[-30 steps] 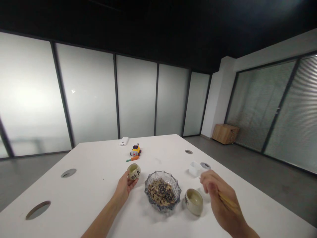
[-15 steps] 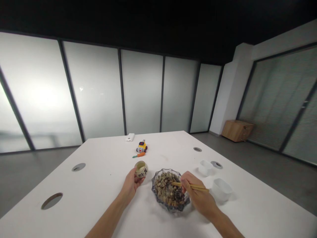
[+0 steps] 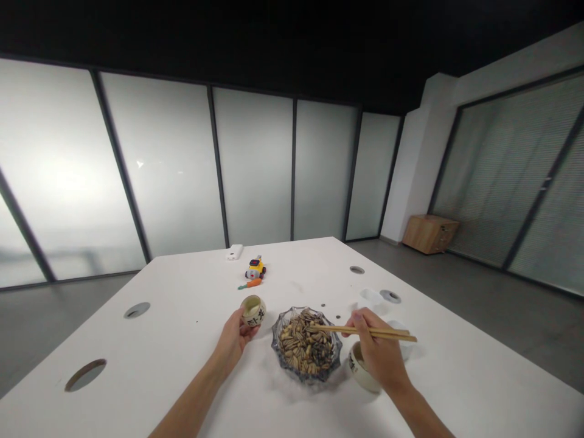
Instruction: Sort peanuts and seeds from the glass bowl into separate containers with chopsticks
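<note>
Two chopsticks (image 3: 333, 329), pinched by the right hand (image 3: 378, 348), overhang one bowl (image 3: 305, 376); at its ten o'clock, the left hand (image 3: 235, 336) grips one cup (image 3: 253, 311).

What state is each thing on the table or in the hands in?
Small cup: upright, held by the left hand
Chopsticks: held by the right hand, tips at the seeds
Glass bowl: upright, well filled with seeds
Second cup: upright, partly hidden
Far white container: upright
Near white container: mostly hidden
Toy vehicle: on its wheels
Orange-and-green object: lying down
White device: lying flat
</note>
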Motion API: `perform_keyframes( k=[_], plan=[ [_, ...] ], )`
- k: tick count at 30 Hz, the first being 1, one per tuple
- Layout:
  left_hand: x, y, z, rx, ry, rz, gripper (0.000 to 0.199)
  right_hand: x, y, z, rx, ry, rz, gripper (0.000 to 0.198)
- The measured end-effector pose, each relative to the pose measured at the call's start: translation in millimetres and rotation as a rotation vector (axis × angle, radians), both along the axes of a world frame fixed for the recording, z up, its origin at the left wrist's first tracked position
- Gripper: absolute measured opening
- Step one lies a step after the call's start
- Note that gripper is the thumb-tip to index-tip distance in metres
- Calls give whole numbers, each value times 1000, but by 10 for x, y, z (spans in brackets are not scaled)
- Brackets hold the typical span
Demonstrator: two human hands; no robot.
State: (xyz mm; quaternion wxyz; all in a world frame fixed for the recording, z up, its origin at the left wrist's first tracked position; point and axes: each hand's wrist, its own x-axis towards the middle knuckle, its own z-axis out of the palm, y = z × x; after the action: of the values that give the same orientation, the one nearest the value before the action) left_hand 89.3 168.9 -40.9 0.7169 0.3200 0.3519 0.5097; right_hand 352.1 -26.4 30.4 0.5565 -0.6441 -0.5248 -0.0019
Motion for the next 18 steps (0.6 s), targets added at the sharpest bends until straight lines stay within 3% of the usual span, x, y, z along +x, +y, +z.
perform_keyframes(
  k=[3, 11, 14, 18],
  plan=[
    [0, -6, 19, -28, 19, 22, 24, 6, 18, -7, -15, 8, -48, 56],
    [24, -106, 174, -75, 62, 56, 14, -42, 67, -83, -148, 64, 70, 58],
    [31, -135, 212, -81, 71, 63, 14, -3, 31, 8, -124, 102, 85, 58],
    [35, -145, 237, -89, 85, 67, 13, 203, -18, 197, -35, 51, -38, 50]
  ],
)
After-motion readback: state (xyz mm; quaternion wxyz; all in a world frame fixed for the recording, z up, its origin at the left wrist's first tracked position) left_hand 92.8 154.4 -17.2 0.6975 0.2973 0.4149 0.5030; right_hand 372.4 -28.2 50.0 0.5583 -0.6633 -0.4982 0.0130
